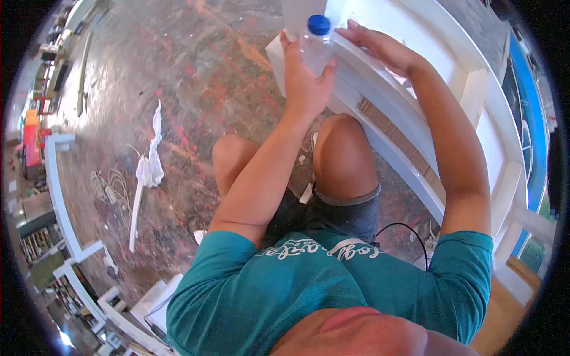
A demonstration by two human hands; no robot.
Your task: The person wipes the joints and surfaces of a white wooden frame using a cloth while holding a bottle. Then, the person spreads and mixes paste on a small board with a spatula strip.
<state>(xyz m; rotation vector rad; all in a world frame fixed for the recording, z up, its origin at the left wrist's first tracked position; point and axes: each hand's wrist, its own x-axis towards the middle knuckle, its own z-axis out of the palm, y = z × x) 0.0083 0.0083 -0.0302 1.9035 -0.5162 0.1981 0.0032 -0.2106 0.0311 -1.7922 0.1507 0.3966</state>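
Clear bottle, blue cap on, at the end of a white frame — left hand wrapped round it, thumb opposite fingers. Right hand half open, nothing seen in it — fingertips just beside the cap. Stained floor below.

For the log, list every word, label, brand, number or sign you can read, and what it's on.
No text can be read with certainty.
Teal T-shirt: white script lettering, upside down and creased, too unclear to quote.
Clear plastic bottle: no readable text.
Blue panel at right: white marks, too unclear to identify as lettering.
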